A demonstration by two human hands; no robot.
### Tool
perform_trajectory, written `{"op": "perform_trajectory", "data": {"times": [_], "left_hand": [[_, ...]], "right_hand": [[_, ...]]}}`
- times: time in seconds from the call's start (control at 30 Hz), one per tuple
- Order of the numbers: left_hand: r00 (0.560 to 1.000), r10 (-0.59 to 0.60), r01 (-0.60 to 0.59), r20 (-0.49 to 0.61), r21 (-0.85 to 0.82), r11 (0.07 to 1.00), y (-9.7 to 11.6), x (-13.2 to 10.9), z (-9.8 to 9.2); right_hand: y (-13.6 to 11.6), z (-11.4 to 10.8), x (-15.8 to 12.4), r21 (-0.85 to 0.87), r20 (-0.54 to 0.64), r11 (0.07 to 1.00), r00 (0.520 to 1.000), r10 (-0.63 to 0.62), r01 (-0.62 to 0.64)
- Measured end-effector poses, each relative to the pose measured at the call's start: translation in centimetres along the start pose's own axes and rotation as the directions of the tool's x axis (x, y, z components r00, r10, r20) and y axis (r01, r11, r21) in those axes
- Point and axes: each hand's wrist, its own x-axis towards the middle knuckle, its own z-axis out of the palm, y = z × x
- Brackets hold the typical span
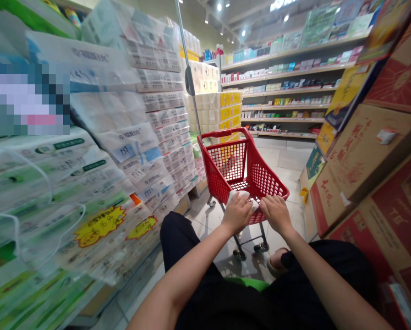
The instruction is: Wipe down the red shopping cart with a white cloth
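A small red shopping cart (pixel 246 176) stands in a shop aisle in front of me, its basket showing nothing inside. My left hand (pixel 237 213) is closed over a white cloth (pixel 238 195) pressed on the cart's near rim. My right hand (pixel 276 211) rests on the same rim just to the right, fingers curled over the edge. A thin metal pole (pixel 188 68) rises from the cart's far left corner.
Tall stacks of wrapped tissue packs (pixel 116 137) with yellow price tags line the left. Red and brown cartons (pixel 373 156) are piled on the right. Stocked shelves (pixel 287 82) cross the far end of the tiled aisle (pixel 284 160).
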Motion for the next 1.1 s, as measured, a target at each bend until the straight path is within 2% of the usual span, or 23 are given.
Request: {"op": "perform_trajectory", "data": {"times": [0.07, 0.13, 0.23, 0.3, 0.4, 0.5, 0.57, 0.63, 0.83, 0.9, 1.0, 1.1], "left_hand": [[1.000, 0.024, -0.024, 0.009, 0.016, 1.000, 0.6, -0.1, 0.1], [0.993, 0.102, -0.102, 0.061, 0.001, 0.995, -0.1, 0.2, -0.3], [0.945, 0.273, -0.263, 0.178, -0.081, 0.961, -3.0, 1.1, -1.8], [0.926, 0.309, -0.287, 0.217, -0.128, 0.949, -5.5, 1.8, -2.8], [0.965, 0.192, -0.172, 0.179, -0.126, 0.977, -8.8, 2.7, -3.3], [0.994, 0.020, -0.009, 0.106, -0.106, 0.994, -10.4, 3.0, -2.7], [0.997, -0.055, 0.061, 0.060, -0.103, 0.993, -10.1, 2.7, -2.0], [0.996, -0.093, 0.094, 0.013, -0.105, 0.990, -8.8, 2.1, -1.3], [0.996, -0.080, 0.078, -0.029, -0.053, 0.996, -2.3, -0.2, -0.3], [0.997, -0.075, 0.075, -0.030, -0.006, 0.997, -0.8, -0.6, 0.3], [0.999, -0.035, 0.036, -0.039, 0.042, 0.998, -0.4, -0.7, 0.9], [0.996, 0.085, -0.084, -0.001, 0.051, 0.995, -2.0, -0.7, 0.8]], "right_hand": [[0.0, -0.1, 0.0, -0.003, 0.001, 1.000, 1.000, -0.003, 0.003], [0.1, -0.2, -0.1, -0.005, -0.003, 1.000, 1.000, -0.005, 0.005], [0.1, -0.2, -0.1, 0.004, -0.009, 1.000, 1.000, -0.010, 0.010], [0.1, -0.2, -0.1, 0.015, -0.010, 1.000, 1.000, -0.013, 0.013], [-0.2, 0.0, -0.1, 0.029, -0.012, 0.999, 1.000, -0.016, 0.016], [-0.7, 0.2, 0.0, 0.032, -0.022, 0.999, 1.000, -0.018, 0.019], [-1.0, 0.3, 0.0, 0.031, -0.030, 0.999, 1.000, -0.008, 0.009], [-1.0, 0.4, 0.0, 0.028, -0.026, 1.000, 1.000, 0.006, -0.005], [-0.6, 0.5, 0.0, 0.003, -0.008, 1.000, 1.000, 0.000, 0.000], [-0.7, 0.4, 0.0, -0.011, -0.012, 1.000, 1.000, -0.007, 0.007], [-1.1, 0.2, 0.1, -0.032, -0.010, 0.999, 1.000, -0.016, 0.016], [-1.7, -0.1, 0.0, -0.028, -0.012, 0.999, 1.000, -0.019, 0.019]]}}
